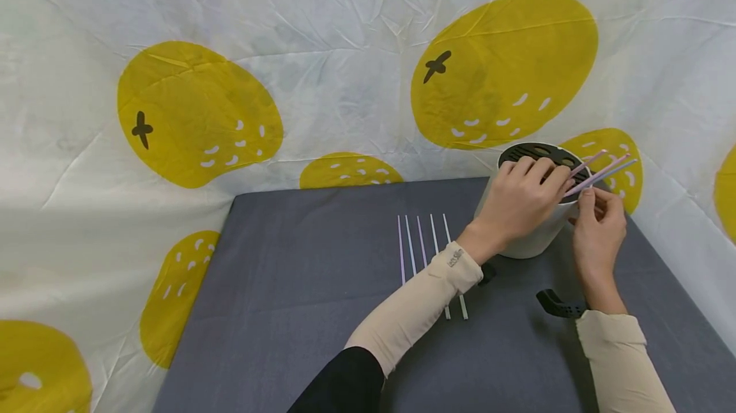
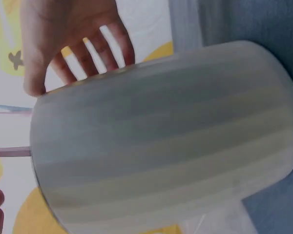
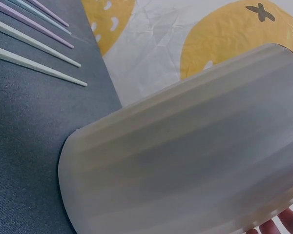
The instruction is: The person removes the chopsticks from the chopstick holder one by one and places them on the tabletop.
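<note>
A white ribbed chopstick holder (image 1: 536,240) with a dark slotted top stands upright on the table's right side. Pink and blue chopsticks (image 1: 615,165) slant out over its right rim. Reaching across the top, my left hand (image 1: 526,199) has its fingertips at a pink chopstick and seems to pinch it, though the fingers partly hide the contact. My right hand (image 1: 600,234) holds the holder's right side near the rim, thumb up by the chopsticks; in the left wrist view, the right hand (image 2: 78,29) has its fingertips hidden behind the wall.
Several pastel chopsticks (image 1: 400,250) lie side by side left of the holder, partly under my left forearm. The grey cloth-covered table (image 1: 299,285) meets a white sheet (image 1: 345,93) with yellow shapes. A black wrist mount (image 1: 558,305) juts from my right wrist.
</note>
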Tool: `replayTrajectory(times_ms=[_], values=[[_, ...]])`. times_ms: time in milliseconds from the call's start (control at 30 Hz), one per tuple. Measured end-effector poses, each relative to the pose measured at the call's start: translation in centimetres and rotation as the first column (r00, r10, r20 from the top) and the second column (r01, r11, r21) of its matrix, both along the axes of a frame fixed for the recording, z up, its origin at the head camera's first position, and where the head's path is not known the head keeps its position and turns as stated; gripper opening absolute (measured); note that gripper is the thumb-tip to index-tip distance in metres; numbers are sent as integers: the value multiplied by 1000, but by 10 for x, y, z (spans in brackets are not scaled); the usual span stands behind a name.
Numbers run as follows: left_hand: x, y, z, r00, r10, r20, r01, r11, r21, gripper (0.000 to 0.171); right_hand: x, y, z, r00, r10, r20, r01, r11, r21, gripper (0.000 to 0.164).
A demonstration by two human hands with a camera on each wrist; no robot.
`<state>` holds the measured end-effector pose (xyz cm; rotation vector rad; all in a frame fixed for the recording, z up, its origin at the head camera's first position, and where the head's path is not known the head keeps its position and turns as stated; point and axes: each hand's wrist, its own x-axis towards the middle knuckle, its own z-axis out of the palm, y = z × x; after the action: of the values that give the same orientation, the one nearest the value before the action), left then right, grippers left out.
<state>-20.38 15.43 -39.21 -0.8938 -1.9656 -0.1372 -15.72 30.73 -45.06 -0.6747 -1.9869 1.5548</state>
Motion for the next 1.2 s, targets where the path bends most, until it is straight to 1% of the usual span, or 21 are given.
replayTrajectory(times_ms=[133,200,267,333,433,500,533,600,633,667,700,767,833,867,933,967,1000,1033,1067,1133,1200], values=[[2,-9,7,994,-16,-110,22,998,55,43,1,0,0,1000,1,-11,-1,1000,-8,33],[5,-14,11,989,-28,-142,39,997,74,40,1,0,0,1000,2,-18,-2,1000,-10,32],[8,-20,15,988,-43,-149,58,994,93,38,2,0,-1,1000,1,-22,-1,1000,-9,31],[12,-26,20,990,-74,-118,89,988,129,36,2,0,-1,1000,0,-23,0,1000,-7,31],[17,-36,25,987,-160,-3,156,960,234,31,2,0,0,1000,1,-17,-1,1000,-11,31],[18,-43,28,968,-236,81,198,924,327,27,2,0,2,1000,3,-11,-4,1000,-26,30],[19,-47,30,951,-283,122,219,899,379,25,2,1,2,1000,5,-7,-5,999,-31,31],[19,-54,32,903,-387,186,258,836,485,21,2,1,3,1000,6,-1,-6,999,-40,30],[18,-58,33,870,-446,209,276,794,541,20,2,1,3,1000,6,0,-6,999,-46,30],[18,-62,34,831,-508,225,292,744,601,18,2,1,4,1000,6,3,-5,999,-46,31],[17,-66,35,786,-572,233,302,685,663,16,3,1,4,1000,6,4,-6,999,-54,30],[17,-74,38,680,-696,230,297,549,782,17,3,1,4,1000,6,9,-6,998,-68,29],[17,-83,40,573,-793,207,247,407,879,19,3,0,5,1000,9,13,-8,996,-85,30],[17,-87,40,525,-830,189,213,344,914,21,3,0,5,1000,10,15,-8,996,-94,29],[16,-96,40,439,-885,157,136,238,962,24,3,0,6,1000,12,17,-10,994,-106,29],[15,-101,38,406,-902,144,97,199,975,25,3,0,6,1000,13,17,-11,994,-107,29],[15,-105,37,379,-916,131,61,166,984,26,3,0,6,1000,12,14,-11,994,-105,29],[14,-110,35,360,-925,124,34,146,989,26,3,-1,6,1000,12,15,-10,995,-97,29],[14,-115,32,349,-928,129,4,138,990,26,3,-1,5,1000,11,15,-10,996,-91,29],[14,-125,26,334,-932,144,-54,133,990,27,3,-1,5,1000,11,16,-10,997,-75,30],[14,-136,20,330,-926,184,-114,154,981,28,3,-1,5,1000,12,14,-11,998,-69,30]])
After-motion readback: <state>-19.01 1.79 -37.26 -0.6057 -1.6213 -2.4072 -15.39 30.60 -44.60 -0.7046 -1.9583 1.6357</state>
